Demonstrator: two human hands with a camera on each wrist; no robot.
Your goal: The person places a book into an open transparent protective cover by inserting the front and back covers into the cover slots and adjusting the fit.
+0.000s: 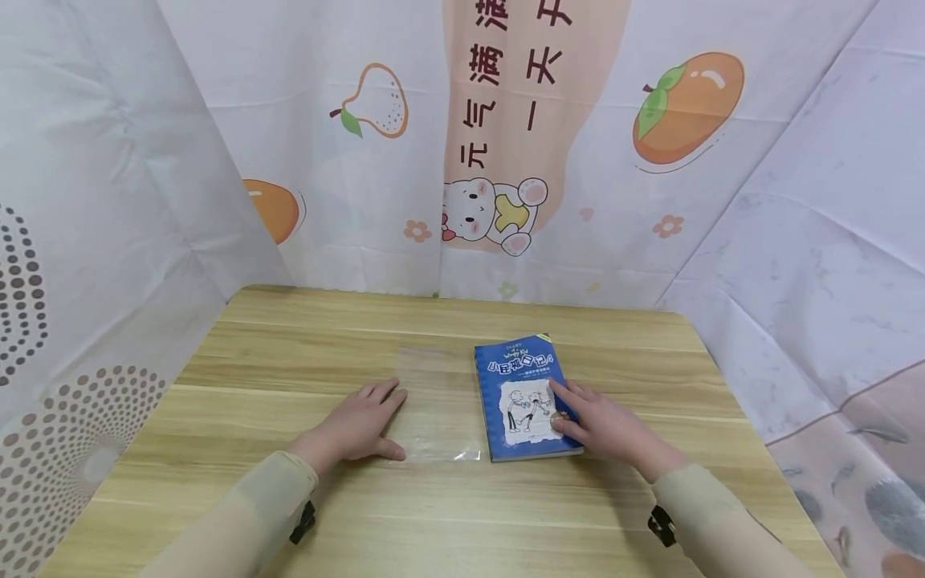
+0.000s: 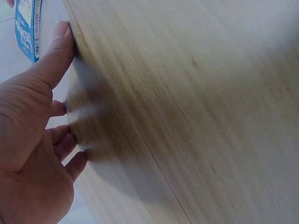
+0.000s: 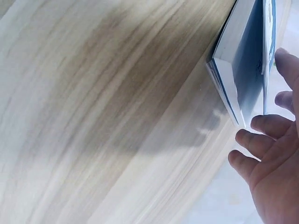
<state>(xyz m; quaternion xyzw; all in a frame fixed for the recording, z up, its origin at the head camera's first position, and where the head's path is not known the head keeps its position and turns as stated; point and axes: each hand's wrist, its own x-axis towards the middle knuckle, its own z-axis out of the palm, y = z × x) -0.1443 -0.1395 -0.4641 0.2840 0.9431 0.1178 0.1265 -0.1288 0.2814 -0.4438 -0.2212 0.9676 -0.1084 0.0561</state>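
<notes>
A blue paperback book (image 1: 526,405) with cartoon figures on its cover lies right of centre on the wooden table. My right hand (image 1: 605,421) is at its right edge, thumb and index finger over the cover, the fingers loosely spread. The right wrist view shows the book's page edges (image 3: 224,77), with those fingers (image 3: 264,142) beside them. Left of the book lies a clear plastic sleeve (image 1: 439,401), flat and see-through. My left hand (image 1: 354,427) rests at its left edge, fingers extended and thumb at the near left corner.
The wooden table (image 1: 311,337) extends around both things. A white printed curtain (image 1: 347,201) hangs behind its far edge, with more patterned cloth (image 1: 817,265) along the sides. A dark wrist device (image 1: 662,526) sits below the right cuff.
</notes>
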